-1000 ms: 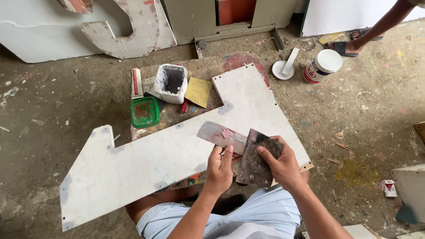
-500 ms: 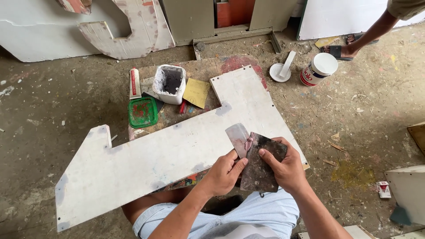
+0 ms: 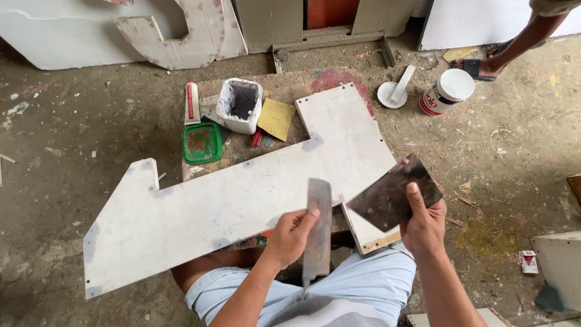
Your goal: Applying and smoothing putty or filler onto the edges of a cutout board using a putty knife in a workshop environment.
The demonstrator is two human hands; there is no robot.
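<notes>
Now the left hand grips a narrow grey metal scraper blade, fingers wrapped round its left edge and thumb across the face, so the blade stands nearly upright with its lower end pointing down toward the striped shorts. Just beside it, the right hand is closed on a dark, putty-smeared square plate, thumb pressed on its upper face and the plate tilted with one corner up. The two tools sit close together but apart, with a narrow gap showing between the blade's right edge and the plate's left corner.

Both hands hover above the near edge of a large white-painted cut-out board with stepped ends, which lies across the person's knees and over a stained wooden panel on the dusty concrete floor. On that panel, beyond the board, stand a white square tub with dark filler inside, a green square lid smeared with red, a red and white tube and a yellow sheet of sandpaper.

Farther right on the floor are a round white lid with a flat stick across it and a white jar with a red label. At the top right another person's leg and sandalled foot are in view, well apart from the hands.
</notes>
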